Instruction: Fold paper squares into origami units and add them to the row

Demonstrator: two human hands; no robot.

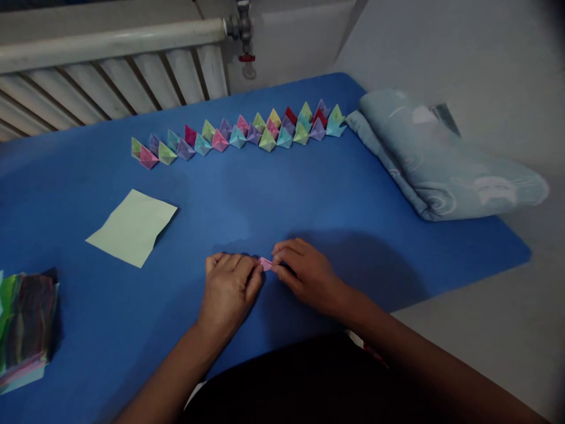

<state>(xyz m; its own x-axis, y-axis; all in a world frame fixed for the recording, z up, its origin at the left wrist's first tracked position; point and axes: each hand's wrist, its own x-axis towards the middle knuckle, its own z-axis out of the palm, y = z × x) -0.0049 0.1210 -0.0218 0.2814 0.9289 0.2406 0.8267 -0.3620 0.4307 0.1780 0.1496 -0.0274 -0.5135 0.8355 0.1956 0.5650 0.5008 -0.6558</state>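
A small folded piece of pink paper [265,264] is held between both hands, low over the blue table [207,200]. My left hand [230,284] pinches its left end, the fingers curled. My right hand [308,272] grips the right end between thumb and fingertips. Most of the paper is hidden by the fingers. Beyond the hands, small folded paper boats [237,138] in several colours stand in two close rows. A flat pale green square sheet [133,228] lies to the left of my left hand.
A stack of coloured paper [30,324] sits at the left edge. On the right, a folded grey-blue blanket [441,159] lies over the table's edge. Behind the table are a white radiator [115,44] and a valve with a red handle [246,58].
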